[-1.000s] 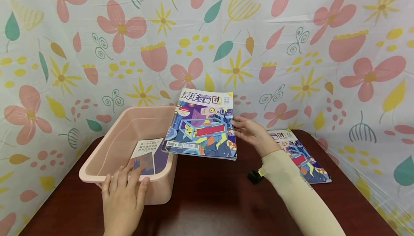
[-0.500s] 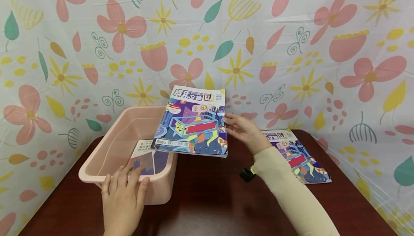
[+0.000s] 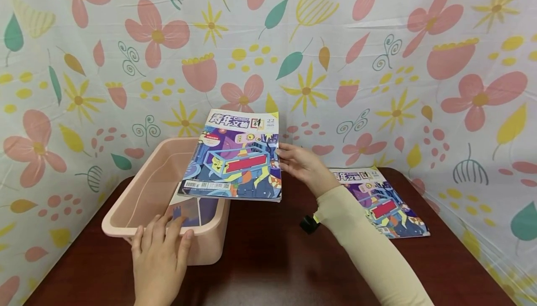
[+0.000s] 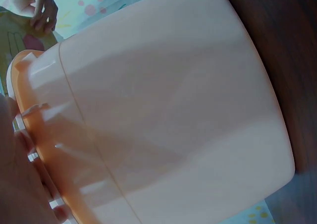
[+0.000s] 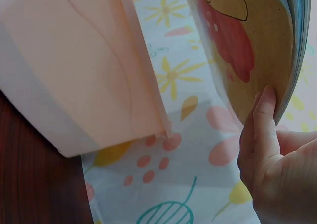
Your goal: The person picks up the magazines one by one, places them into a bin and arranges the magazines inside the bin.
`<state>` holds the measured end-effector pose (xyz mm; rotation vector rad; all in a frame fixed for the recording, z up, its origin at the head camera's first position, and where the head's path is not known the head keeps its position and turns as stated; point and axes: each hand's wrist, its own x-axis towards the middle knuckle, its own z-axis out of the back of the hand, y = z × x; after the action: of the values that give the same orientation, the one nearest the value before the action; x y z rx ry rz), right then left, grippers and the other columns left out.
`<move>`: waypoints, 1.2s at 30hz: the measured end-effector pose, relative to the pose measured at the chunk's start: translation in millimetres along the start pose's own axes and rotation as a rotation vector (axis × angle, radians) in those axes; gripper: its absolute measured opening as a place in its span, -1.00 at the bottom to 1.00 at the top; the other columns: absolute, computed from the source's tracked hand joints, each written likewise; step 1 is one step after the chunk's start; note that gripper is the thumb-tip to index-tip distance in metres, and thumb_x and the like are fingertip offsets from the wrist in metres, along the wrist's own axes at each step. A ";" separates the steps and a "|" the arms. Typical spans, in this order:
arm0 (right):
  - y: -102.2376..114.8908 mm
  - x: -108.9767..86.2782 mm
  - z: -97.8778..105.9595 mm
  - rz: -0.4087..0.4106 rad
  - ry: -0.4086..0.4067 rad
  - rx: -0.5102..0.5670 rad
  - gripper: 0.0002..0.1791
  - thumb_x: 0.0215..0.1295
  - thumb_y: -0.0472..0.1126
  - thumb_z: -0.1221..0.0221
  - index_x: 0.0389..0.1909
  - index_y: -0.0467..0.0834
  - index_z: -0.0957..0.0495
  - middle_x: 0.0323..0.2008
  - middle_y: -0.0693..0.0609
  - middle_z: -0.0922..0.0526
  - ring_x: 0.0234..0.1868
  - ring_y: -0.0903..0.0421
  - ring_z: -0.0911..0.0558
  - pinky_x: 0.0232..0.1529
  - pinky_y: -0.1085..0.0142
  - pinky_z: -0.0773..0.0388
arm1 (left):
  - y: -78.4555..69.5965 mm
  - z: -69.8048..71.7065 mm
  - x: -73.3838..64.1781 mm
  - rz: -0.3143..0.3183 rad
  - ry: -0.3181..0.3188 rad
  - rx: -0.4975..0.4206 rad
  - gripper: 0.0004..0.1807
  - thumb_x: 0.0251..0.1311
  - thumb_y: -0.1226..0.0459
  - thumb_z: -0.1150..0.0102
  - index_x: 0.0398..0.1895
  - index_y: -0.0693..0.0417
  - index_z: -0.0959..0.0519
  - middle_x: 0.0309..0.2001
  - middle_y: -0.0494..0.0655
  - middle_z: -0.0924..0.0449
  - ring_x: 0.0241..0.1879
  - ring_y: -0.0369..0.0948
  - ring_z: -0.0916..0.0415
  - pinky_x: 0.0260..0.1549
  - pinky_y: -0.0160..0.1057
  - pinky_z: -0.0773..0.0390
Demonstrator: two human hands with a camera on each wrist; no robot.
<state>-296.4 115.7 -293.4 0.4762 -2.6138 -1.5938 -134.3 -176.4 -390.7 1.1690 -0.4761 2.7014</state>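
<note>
A pink plastic bin (image 3: 168, 156) stands at left on the table. My left hand (image 3: 161, 252) holds its near rim, fingers over the edge and thumb outside; the left wrist view shows the bin's outer wall (image 4: 173, 100). Inside lies a printed booklet or magazine (image 3: 207, 210), partly hidden. My right hand (image 3: 304, 166) grips the right edge of a colourful magazine (image 3: 235, 156), raised and tilted, its left part above the bin. In the right wrist view, fingers (image 5: 265, 115) pinch the magazine (image 5: 277, 50) at its edge.
A second magazine (image 3: 383, 205) with a like cover lies at right on the dark wooden table (image 3: 268, 259), partly behind the right sleeve (image 3: 365, 245). A small black device (image 3: 309, 224) is at the right wrist. Flower-printed cloth (image 3: 268, 40) hangs behind the table.
My right hand has carried the magazine leftward, from beside the bin to partly over it, covering more of the booklet inside. My left hand stays on the rim.
</note>
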 end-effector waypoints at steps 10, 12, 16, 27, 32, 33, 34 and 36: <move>-12.1 18.7 -4.4 0.042 0.054 -0.005 -0.40 0.40 -0.44 0.02 0.43 -0.33 -0.07 0.27 -0.23 -0.37 0.17 -0.02 -0.49 0.19 0.25 -0.43 | -0.9 -0.2 0.2 0.006 0.010 0.005 -0.54 0.44 -0.05 0.18 0.05 0.09 -0.50 0.19 0.16 -0.38 0.24 0.13 -0.19 0.27 0.22 0.06; -12.8 19.1 -9.3 0.035 0.041 0.016 -0.41 0.41 -0.45 0.04 0.43 -0.33 -0.07 0.29 -0.24 -0.34 0.24 -0.06 -0.44 0.23 0.22 -0.39 | -0.9 -0.3 0.4 0.008 0.014 0.006 -0.54 0.44 -0.05 0.18 0.06 0.10 -0.50 0.18 0.17 -0.38 0.24 0.13 -0.18 0.28 0.21 0.07; -11.6 12.1 -27.8 0.009 -0.014 0.028 -0.43 0.44 -0.47 0.12 0.44 -0.30 -0.05 0.35 -0.23 -0.26 0.33 -0.09 -0.34 0.31 0.19 -0.29 | -1.0 0.0 1.0 0.017 0.028 0.016 -0.55 0.44 -0.05 0.18 0.06 0.09 -0.49 0.16 0.18 -0.38 0.24 0.13 -0.17 0.28 0.22 0.08; -20.1 16.4 -52.1 0.010 -0.001 0.057 -0.46 0.43 -0.50 0.14 0.41 -0.34 -0.11 0.33 -0.27 -0.30 0.34 -0.13 -0.33 0.32 0.13 -0.27 | -1.4 1.3 0.4 0.017 0.035 0.034 -0.56 0.45 -0.06 0.20 0.03 0.07 -0.47 0.10 0.18 -0.38 0.22 0.13 -0.18 0.26 0.23 0.06; -26.8 21.1 -61.7 0.007 -0.022 0.079 -0.50 0.41 -0.51 0.10 0.36 -0.37 -0.19 0.28 -0.29 -0.37 0.29 -0.14 -0.39 0.28 0.12 -0.33 | -2.4 1.8 1.0 0.030 0.058 0.049 -0.58 0.43 -0.02 0.14 0.04 0.09 -0.47 0.10 0.19 -0.38 0.20 0.12 -0.18 0.26 0.23 0.07; -28.1 22.1 -63.7 0.004 -0.022 0.082 -0.50 0.41 -0.51 0.10 0.36 -0.37 -0.20 0.28 -0.29 -0.38 0.28 -0.14 -0.40 0.27 0.12 -0.33 | -2.6 1.7 0.9 0.034 0.063 0.052 -0.59 0.43 -0.02 0.13 0.04 0.10 -0.46 0.10 0.19 -0.37 0.20 0.12 -0.17 0.27 0.23 0.08; -29.3 22.7 -66.0 0.002 -0.022 0.088 -0.50 0.41 -0.51 0.10 0.36 -0.37 -0.20 0.27 -0.29 -0.38 0.28 -0.15 -0.41 0.27 0.12 -0.34 | -2.7 1.7 0.7 0.037 0.069 0.054 -0.58 0.43 -0.02 0.13 0.04 0.10 -0.46 0.10 0.20 -0.37 0.20 0.12 -0.17 0.27 0.22 0.08; -31.8 24.9 -70.2 0.000 -0.013 0.091 -0.50 0.40 -0.52 0.10 0.35 -0.38 -0.21 0.27 -0.30 -0.39 0.28 -0.15 -0.41 0.27 0.11 -0.34 | -2.5 1.5 0.5 0.039 0.071 0.058 -0.57 0.44 -0.02 0.14 0.03 0.12 -0.46 0.09 0.21 -0.37 0.19 0.13 -0.17 0.27 0.23 0.08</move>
<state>-298.9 34.8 -291.2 0.4722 -2.7047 -1.4881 -133.0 -174.5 -388.9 1.0840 -0.4171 2.7974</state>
